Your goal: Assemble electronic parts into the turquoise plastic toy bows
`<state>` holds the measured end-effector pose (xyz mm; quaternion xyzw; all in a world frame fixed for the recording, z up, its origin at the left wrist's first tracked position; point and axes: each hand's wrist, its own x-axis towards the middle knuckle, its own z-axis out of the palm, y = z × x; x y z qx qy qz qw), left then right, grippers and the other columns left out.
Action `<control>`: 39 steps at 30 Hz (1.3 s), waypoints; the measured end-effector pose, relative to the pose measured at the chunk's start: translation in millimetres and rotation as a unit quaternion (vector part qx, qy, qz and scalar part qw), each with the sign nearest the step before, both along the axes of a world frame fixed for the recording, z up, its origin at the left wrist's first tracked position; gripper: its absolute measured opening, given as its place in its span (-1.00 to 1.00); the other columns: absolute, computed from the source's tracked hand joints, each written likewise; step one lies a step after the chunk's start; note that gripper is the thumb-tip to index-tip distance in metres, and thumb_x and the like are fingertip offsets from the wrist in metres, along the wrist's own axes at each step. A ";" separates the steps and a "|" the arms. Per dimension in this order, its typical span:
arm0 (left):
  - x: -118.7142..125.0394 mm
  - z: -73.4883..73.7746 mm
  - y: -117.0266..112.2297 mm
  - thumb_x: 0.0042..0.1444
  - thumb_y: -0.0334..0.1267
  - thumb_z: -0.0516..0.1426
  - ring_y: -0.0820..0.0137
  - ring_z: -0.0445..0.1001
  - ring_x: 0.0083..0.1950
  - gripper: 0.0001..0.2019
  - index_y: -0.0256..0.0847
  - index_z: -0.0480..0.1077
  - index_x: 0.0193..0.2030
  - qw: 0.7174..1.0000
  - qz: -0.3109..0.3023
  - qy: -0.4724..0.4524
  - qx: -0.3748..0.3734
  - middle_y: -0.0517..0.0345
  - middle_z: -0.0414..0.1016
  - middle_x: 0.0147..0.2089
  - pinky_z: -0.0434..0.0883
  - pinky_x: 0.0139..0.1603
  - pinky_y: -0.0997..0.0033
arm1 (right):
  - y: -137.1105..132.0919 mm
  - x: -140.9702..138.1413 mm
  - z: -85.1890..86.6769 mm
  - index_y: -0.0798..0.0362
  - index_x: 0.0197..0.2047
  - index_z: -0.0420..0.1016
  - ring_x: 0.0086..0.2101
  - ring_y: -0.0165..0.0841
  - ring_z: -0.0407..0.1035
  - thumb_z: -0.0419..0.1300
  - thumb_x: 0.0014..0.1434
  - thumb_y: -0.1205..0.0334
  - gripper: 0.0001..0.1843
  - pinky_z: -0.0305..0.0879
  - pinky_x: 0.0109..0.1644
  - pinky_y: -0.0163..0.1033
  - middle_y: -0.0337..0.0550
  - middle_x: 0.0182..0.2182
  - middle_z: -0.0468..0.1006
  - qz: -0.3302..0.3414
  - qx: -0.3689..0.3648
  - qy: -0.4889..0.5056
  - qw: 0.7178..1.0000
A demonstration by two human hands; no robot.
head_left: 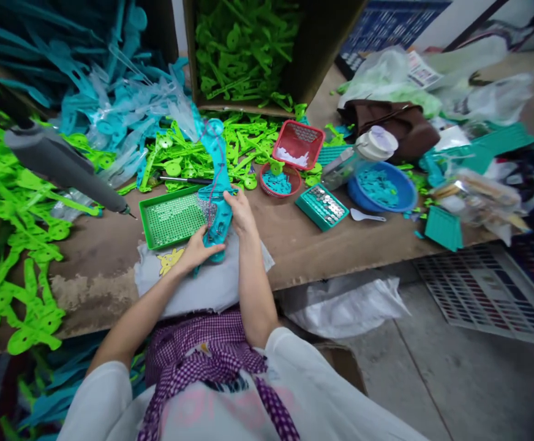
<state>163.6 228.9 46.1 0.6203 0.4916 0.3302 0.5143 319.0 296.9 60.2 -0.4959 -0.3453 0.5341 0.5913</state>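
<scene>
Both of my hands hold a long blue plastic shell [221, 177] upright over the front of the bench. My left hand [197, 250] grips its lower end, thumb across the near side. Higher up, my right hand [240, 211] has its fingers closed on the right edge. A thin dark reddish wire runs along the shell. Just behind and left is a green perforated tray [150, 229], partly covered by the shell. Beneath my hands lies a pale grey cloth [253, 269] with a yellow cartoon figure. A dark pen-like tool [184, 180] rests behind the tray.
A grey powered screwdriver [71, 168] hangs at the left, tip down. Green plastic parts [37, 288] heap along the left and back. A red basket [289, 131], a teal box of silver discs [313, 211], a white spoon [368, 216] and a blue bowl [407, 199] stand right.
</scene>
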 end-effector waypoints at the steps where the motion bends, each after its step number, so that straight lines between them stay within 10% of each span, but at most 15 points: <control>1: 0.7 -2.1 -1.3 -0.13 -0.05 0.34 0.13 0.50 0.08 -0.39 -0.26 0.34 0.06 1.000 0.010 0.004 -0.002 -0.06 0.54 0.04 0.40 0.17 0.12 | -2.2 3.0 0.0 0.00 0.05 0.37 -0.15 -0.30 0.48 0.31 -0.06 -0.24 -0.30 0.43 -0.02 -0.15 -0.13 -0.18 0.57 0.001 0.009 -0.014 1.000; 8: 6.0 -12.8 -10.3 -0.05 0.00 0.30 0.24 0.54 -0.17 -0.52 -0.21 0.33 -0.06 0.995 0.080 0.063 0.023 0.07 0.57 -0.18 0.46 -0.06 0.23 | -50.3 121.4 1.8 0.06 -0.18 0.52 -0.29 -0.30 0.45 0.24 0.06 -0.18 -0.52 0.39 -0.09 -0.13 -0.08 -0.29 0.60 -0.164 0.047 -0.268 0.948; 15: 11.8 -12.6 -8.6 -0.09 0.03 0.30 0.28 0.53 -0.26 -0.54 -0.18 0.33 -0.15 0.992 0.112 0.053 0.021 0.12 0.55 -0.27 0.45 -0.14 0.27 | -52.9 240.4 8.3 0.10 -0.25 0.57 -0.28 -0.18 0.48 0.12 0.18 -0.06 -0.60 0.36 -0.08 -0.07 0.02 -0.29 0.64 -0.277 -0.026 -0.524 0.805; 23: 11.7 -12.8 -9.3 -0.11 0.01 0.31 0.28 0.53 -0.28 -0.55 -0.18 0.35 -0.15 0.990 0.124 0.051 0.037 0.13 0.55 -0.28 0.46 -0.16 0.28 | -6.1 236.3 12.4 0.05 -0.20 0.61 -0.14 -0.10 0.44 0.10 0.22 0.23 -0.75 0.30 -0.10 -0.09 0.07 -0.15 0.59 -0.101 -0.077 -0.699 0.704; 32: 12.1 -15.4 -8.6 -0.10 -0.01 0.31 0.30 0.53 -0.28 -0.53 -0.20 0.34 -0.13 0.992 0.114 0.037 0.040 0.12 0.55 -0.26 0.46 -0.17 0.30 | -9.1 258.9 15.1 0.10 -0.06 0.52 -0.21 -0.14 0.47 0.08 0.20 0.25 -0.71 0.31 -0.12 -0.12 0.04 -0.20 0.63 -0.111 -0.037 -0.690 0.714; 39: 11.5 -15.7 -8.8 -0.09 0.00 0.31 0.29 0.52 -0.26 -0.54 -0.19 0.33 -0.12 0.992 0.108 0.033 0.047 0.12 0.55 -0.26 0.44 -0.14 0.28 | 4.3 253.7 19.0 0.09 -0.16 0.61 -0.17 -0.11 0.46 0.03 0.21 0.31 -0.69 0.25 -0.17 -0.13 0.09 -0.12 0.60 0.008 -0.076 -0.775 0.628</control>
